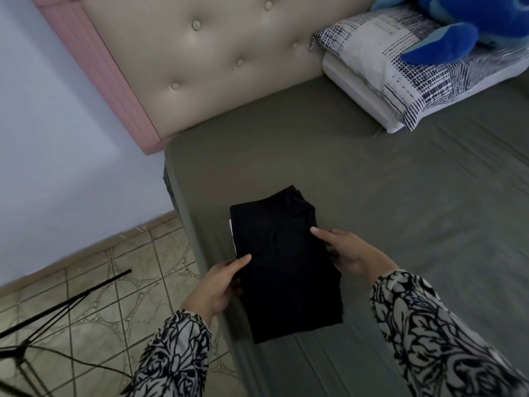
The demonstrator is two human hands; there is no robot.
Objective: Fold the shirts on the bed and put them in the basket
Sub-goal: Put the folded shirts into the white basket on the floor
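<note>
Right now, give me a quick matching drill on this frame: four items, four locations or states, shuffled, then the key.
Items:
1. black shirt
2. blue plush toy
3. patterned pillow
4. black stand legs

Places or states:
A. on the tiled floor beside the bed
B. folded, gripped at both sides by the left hand and right hand
C. lying on top of the pillow
D. against the tufted headboard

Pairs: 1-B, 2-C, 3-D, 4-A
</note>
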